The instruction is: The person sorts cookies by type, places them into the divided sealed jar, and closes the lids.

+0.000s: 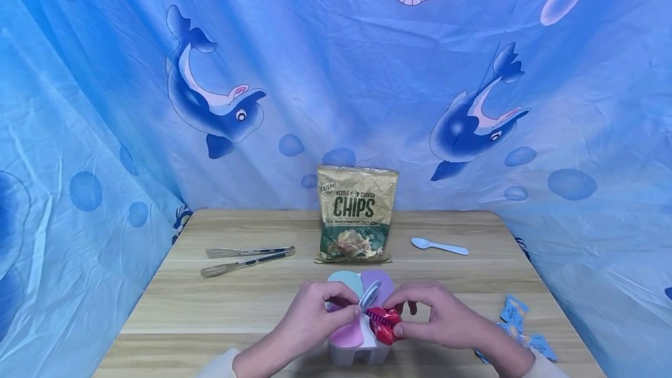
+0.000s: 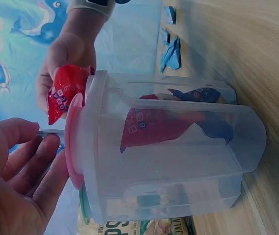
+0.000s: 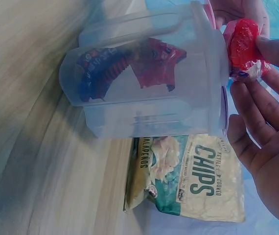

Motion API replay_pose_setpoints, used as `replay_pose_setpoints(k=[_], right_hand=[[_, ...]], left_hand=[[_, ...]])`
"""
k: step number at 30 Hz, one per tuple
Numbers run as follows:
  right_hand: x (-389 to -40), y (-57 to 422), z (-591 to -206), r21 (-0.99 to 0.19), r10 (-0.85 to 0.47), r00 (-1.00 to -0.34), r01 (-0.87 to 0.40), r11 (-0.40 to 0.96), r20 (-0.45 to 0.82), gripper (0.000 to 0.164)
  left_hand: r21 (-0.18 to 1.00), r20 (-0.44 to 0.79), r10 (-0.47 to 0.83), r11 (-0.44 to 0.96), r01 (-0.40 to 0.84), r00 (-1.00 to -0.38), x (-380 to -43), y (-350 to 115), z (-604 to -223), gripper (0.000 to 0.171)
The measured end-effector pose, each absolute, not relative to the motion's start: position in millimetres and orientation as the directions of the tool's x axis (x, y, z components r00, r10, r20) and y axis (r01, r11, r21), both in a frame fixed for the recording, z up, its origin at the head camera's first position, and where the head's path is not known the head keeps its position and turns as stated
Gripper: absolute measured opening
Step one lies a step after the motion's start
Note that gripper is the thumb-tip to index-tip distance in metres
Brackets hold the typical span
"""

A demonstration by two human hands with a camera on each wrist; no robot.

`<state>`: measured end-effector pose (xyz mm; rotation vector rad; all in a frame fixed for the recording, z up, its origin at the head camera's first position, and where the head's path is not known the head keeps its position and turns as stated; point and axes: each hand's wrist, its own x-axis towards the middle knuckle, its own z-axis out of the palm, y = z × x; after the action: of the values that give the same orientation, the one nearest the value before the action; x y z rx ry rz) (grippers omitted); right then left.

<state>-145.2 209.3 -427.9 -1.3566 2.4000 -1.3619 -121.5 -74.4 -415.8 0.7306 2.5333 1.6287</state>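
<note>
A translucent plastic container with several petal-shaped coloured lids, including a teal one and a pink one, stands on the table. Thumb and fingers of my left hand pinch a raised pale-blue lid by its edge. A shiny red wrapped packet is held between the thumb and fingers of my right hand, at the container's top beside the raised lid. Through the clear wall show a red packet and a dark blue packet in one compartment.
Behind the container stands a bag of chips. Metal tongs lie at the left, a white spoon at the back right. Several small blue packets lie beside my right forearm. A blue dolphin-print curtain hangs behind the table.
</note>
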Motion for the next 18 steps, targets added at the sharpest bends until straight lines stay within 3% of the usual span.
replay_pose_setpoints(k=[7, 18], right_hand=[[-149, 207, -432, -0.723, -0.73, -0.601, -0.656, 0.218, 0.325, 0.029], [-150, 199, -434, -0.643, -0.7, -0.582, -0.731, 0.228, 0.414, 0.025]], left_hand=[[0.866, 0.222, 0.407, 0.336, 0.371, -0.886, -123, -74, -416, 0.005], [0.868, 0.219, 0.403, 0.336, 0.366, -0.889, -123, -75, -417, 0.005]])
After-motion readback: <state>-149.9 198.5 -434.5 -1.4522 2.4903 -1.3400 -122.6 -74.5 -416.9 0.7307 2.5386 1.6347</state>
